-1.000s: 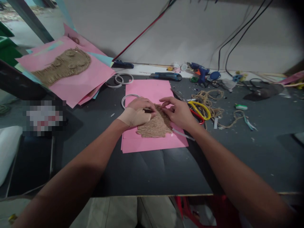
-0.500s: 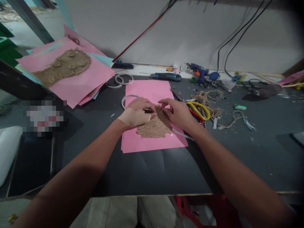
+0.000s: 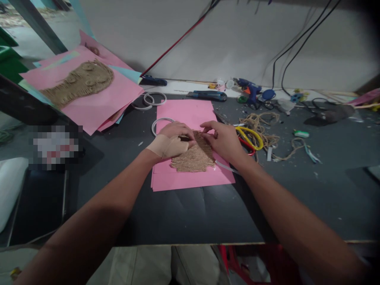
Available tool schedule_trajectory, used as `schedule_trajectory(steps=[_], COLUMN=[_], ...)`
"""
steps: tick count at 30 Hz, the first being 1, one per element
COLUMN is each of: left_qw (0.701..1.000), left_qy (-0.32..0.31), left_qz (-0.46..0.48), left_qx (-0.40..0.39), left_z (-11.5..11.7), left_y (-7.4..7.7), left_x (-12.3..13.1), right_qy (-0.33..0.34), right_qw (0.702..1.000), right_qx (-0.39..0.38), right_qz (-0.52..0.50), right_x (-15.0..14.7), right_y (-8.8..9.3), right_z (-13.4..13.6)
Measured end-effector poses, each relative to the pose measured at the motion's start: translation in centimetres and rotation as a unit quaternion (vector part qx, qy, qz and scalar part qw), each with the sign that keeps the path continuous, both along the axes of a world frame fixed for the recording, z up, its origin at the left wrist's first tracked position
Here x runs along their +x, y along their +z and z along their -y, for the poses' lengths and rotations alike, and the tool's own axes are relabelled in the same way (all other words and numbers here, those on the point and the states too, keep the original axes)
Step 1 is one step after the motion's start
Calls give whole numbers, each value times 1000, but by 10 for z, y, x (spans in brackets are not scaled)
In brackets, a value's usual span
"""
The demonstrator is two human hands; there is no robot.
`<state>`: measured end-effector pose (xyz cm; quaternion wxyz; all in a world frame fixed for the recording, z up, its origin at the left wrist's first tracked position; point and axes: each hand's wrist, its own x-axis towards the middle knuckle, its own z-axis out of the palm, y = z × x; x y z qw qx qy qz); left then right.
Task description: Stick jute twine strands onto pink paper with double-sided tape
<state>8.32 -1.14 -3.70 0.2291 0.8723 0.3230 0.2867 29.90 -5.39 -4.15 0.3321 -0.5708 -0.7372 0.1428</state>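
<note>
**Dark table by a pale wall: twine rows between two hands, with little free space on the right**

Against a pale grey wall [image 3: 237, 51], a black flat table [image 3: 97, 206] is placed, and on it a stack of pink rectangular paper [image 3: 185, 111] is laid. On the middle and lower part of the pink paper, a brown mat of close twine rows [image 3: 194, 159] is seen.

At the mat's upper end, the left hand [image 3: 173, 136] and the right hand [image 3: 227, 140] are held near each other, with fingers bent. Whether any twine is pinched by either of them cannot be told; the fingertips are too small and partly hidden.

It is judged that the upper rows could be pulled out of line, if unequal force is applied by the hands. The pink sheets could also slide, as their lower left corners are not well aligned. To the right of the pink paper, the scissors with yellow and red handles [image 3: 260, 139] could be knocked by the right hand, being so near, and the loose brown twine tangle [image 3: 269, 139] could be caught with them. The thin white strip [image 3: 225, 166], crossing the paper's right edge, could be dragged by the right forearm.
</note>
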Motion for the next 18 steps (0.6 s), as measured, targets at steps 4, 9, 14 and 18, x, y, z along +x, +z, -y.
schedule_trajectory(steps=[4,9,14,18], left_qw=[1000,1000,1000,1000], left_qy=[-7,-9,-14,-12], left_qz=[3,9,19,6], left_qx=[-7,0,7,-1], left_z=[1,0,-2,-1], left_y=[2,0,-3,-1], left_x=[0,0,0,1], right_qy=[-36,-65,-103,-123], right_qw=[996,988,981,983], right_qx=[-36,-79,-88,-67], right_qz=[-70,-120,-138,-122], right_x=[-2,-1,-7,-10], right_y=[1,3,6,5], right_z=[-2,-5,-5,-4])
